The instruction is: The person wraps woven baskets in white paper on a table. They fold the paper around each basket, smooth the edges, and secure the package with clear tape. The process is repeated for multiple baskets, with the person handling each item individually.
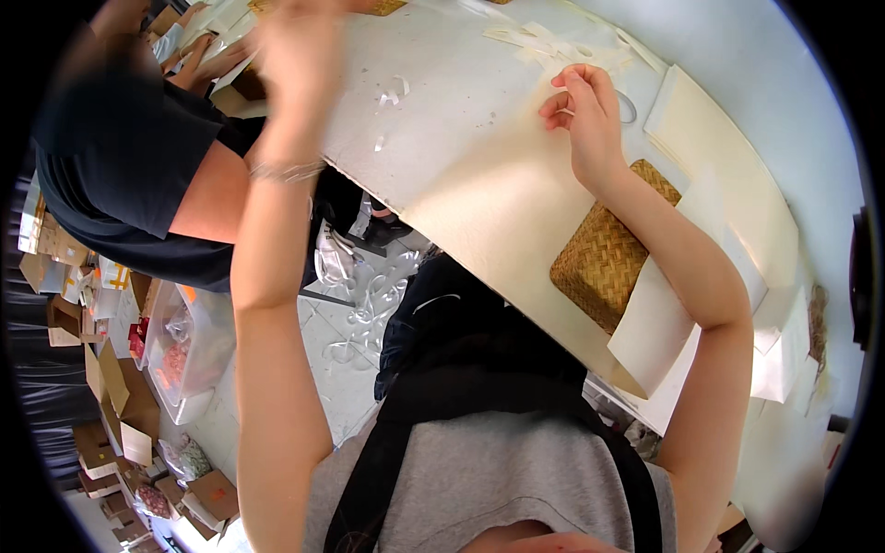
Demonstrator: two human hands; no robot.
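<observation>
Woven box (595, 267) on the pale table (452, 175), close to the near edge, partly hidden beneath the right forearm (691, 244) as seen from above. Honey-brown, mottled amber to dark straw; roughly rectangular, corners softened; flat strips plaited over and under, slight sheen. Right hand (592, 115) beyond the box, above the table, fingers half-curled, forefinger and thumb close together; cannot tell whether anything thin is pinched. Just beside that hand, a slim curved loop (629, 107). Left hand (300, 55) well to the left of the box and farther out, badly blurred; cannot tell whether clenched, loose or grasping. Thin pale bands (284, 172) around the left wrist. Close along the box's right side, smooth white sheets (659, 318); farther right, broad cream boards (728, 175), matte, flat. Beyond the box, loose heap of flat pale strips (544, 41). Left of the box, on the tabletop, small curled scraps (395, 94), glossy; lower down, tangled translucent ribbon (373, 309) on the tiled floor (323, 401). Farther left still, clear plastic tub (198, 369), brown cardboard boxes (129, 396), co-worker's dark sleeve (166, 175).
</observation>
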